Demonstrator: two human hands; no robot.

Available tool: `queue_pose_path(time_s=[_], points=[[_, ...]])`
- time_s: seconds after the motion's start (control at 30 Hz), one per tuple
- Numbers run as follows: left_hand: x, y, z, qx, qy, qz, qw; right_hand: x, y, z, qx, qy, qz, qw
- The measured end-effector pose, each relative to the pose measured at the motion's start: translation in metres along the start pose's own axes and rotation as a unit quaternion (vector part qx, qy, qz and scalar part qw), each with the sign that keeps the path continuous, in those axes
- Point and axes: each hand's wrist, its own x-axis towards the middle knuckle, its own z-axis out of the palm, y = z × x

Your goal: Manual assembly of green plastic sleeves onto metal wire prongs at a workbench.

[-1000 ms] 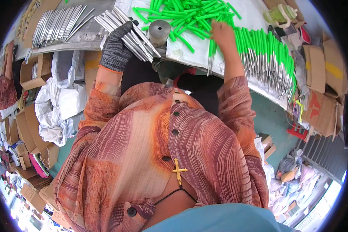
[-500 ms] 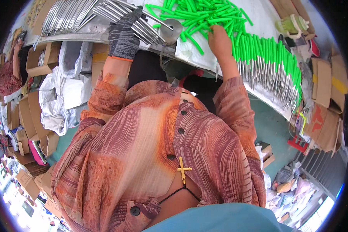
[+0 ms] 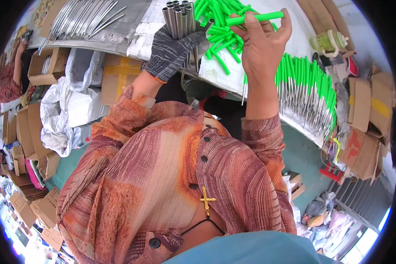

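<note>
My left hand (image 3: 174, 52), in a dark grey knitted glove, is closed around a bundle of shiny metal tubes (image 3: 179, 21). Their open ends point up and away from me. One tube leans out to the right, toward the green pile. My bare right hand (image 3: 260, 50) pinches a short bright green sleeve (image 3: 268, 16) between thumb and fingers, held nearly level above the table. Just left of it lies a loose heap of the same green sleeves (image 3: 220, 42). To the right, metal tubes with green sleeves on their ends (image 3: 306, 79) lie in a dense row along the table edge.
More bare metal tubes (image 3: 81, 20) lie on the table (image 3: 127, 33) at the far left. A green jug (image 3: 328, 42) stands at the back right. Cardboard boxes (image 3: 119, 72) and white sacks (image 3: 59, 108) sit at the left; another person (image 3: 9, 81) is beyond them.
My left hand has swung right, and the tube bundle has turned from slanting to nearly upright. My right hand has lifted from the heap toward the right with a green sleeve.
</note>
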Motion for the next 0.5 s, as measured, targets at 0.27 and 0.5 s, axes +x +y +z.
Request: queue_pose_path(time_s=[0.27,0.5], points=[[0.000,0.003,0.000,0.037,0.004,0.010,0.999,0.003,-0.004,0.020,-0.155,-0.045,-0.116,0.980],[0.003,-0.002,-0.006,-0.061,-0.025,-0.081,0.995,0.006,-0.008,0.027,-0.410,-0.188,-0.253,0.856]])
